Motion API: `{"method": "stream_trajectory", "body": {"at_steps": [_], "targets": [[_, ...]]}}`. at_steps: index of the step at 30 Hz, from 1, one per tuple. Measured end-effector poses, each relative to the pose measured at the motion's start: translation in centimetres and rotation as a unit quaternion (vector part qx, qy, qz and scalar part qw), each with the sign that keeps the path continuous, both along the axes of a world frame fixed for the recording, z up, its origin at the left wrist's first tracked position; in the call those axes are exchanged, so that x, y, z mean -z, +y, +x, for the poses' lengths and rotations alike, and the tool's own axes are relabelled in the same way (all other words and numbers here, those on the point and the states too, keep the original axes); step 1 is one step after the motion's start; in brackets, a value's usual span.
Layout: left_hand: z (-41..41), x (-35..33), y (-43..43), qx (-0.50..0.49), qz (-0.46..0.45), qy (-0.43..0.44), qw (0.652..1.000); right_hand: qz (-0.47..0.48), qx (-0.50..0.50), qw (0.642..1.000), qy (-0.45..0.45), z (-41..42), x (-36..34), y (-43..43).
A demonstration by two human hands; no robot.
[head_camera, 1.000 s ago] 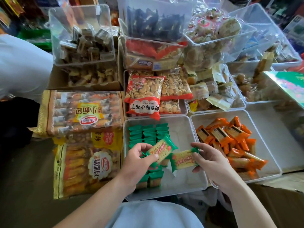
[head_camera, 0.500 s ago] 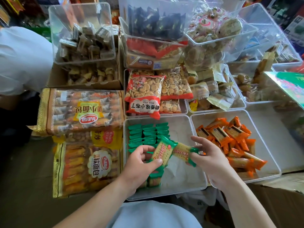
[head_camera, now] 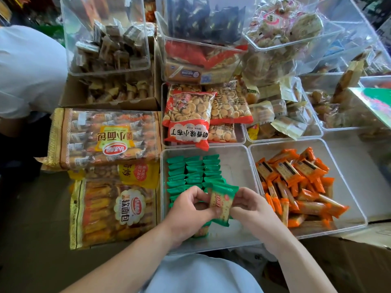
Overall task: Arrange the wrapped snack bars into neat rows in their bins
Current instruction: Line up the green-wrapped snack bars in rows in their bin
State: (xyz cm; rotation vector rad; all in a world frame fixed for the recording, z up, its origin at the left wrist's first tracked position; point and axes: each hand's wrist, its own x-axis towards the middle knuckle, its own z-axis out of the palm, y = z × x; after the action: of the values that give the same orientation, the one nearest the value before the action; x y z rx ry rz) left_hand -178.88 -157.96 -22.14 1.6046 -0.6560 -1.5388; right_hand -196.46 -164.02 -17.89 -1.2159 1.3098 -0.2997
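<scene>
Green-wrapped snack bars (head_camera: 193, 173) stand on edge in three rows at the left of a clear bin (head_camera: 237, 159). Over the near part of that bin, my left hand (head_camera: 190, 210) and my right hand (head_camera: 251, 210) together hold a small stack of green bars (head_camera: 221, 203), pinching it from either side. The stack hides the near ends of the rows. To the right, a second clear bin (head_camera: 347, 197) holds a loose heap of orange-wrapped bars (head_camera: 296, 187).
Bags of small bread rolls (head_camera: 101, 138) lie left of the green bin. Red biscuit bags (head_camera: 190, 115) sit in the bin behind it. Stacked clear tubs of sweets (head_camera: 105, 39) fill the back. Another person in white (head_camera: 25, 70) is at the far left.
Each hand held its own green bar a second ago. The hands have since come together, and the bars now sit pressed as one stack between them.
</scene>
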Motion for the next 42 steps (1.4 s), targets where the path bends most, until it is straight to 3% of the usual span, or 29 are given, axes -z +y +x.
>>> {"method": "stream_trajectory", "body": {"at_steps": [4,10,15,22,31,33,35,38,40,42], "targets": [[0.1,-0.1,-0.1,0.026,-0.014,-0.008,1.0,-0.029,-0.044,0.999,0.007,-1.0,-0.6,-1.6],[0.5,1.3,0.0,0.083,-0.054,-0.092,0.991,-0.099,-0.177,0.977,0.058,-1.0,-0.5,-2.7],[1.6,2.1,0.2,0.073,-0.036,-0.195,0.977,-0.158,-0.199,0.952,0.171,-1.1,2.3,-3.2],[3.3,1.8,1.7,0.055,-0.01,-0.204,0.977,-0.145,-0.294,0.915,0.236,-0.3,8.3,-3.0],[4.3,2.0,2.8,0.072,-0.001,-0.218,0.973,-0.188,-0.403,0.841,0.308,-1.1,9.0,-4.6],[4.3,2.2,2.8,0.093,0.007,-0.217,0.972,-0.192,-0.384,0.855,0.291,-0.5,9.5,-3.8],[4.1,2.4,2.7,0.127,0.017,-0.222,0.967,-0.184,-0.328,0.892,0.25,0.1,10.6,-2.6],[3.7,2.7,2.7,0.168,0.026,-0.239,0.956,-0.135,-0.151,0.962,0.185,0.7,12.1,-0.6],[3.6,2.8,2.8,0.172,0.032,-0.238,0.955,-0.084,-0.04,0.98,0.174,0.8,12.8,0.2],[3.7,2.8,2.9,0.169,0.033,-0.234,0.957,-0.033,-0.01,0.979,0.201,0.7,13.2,0.5]]}}
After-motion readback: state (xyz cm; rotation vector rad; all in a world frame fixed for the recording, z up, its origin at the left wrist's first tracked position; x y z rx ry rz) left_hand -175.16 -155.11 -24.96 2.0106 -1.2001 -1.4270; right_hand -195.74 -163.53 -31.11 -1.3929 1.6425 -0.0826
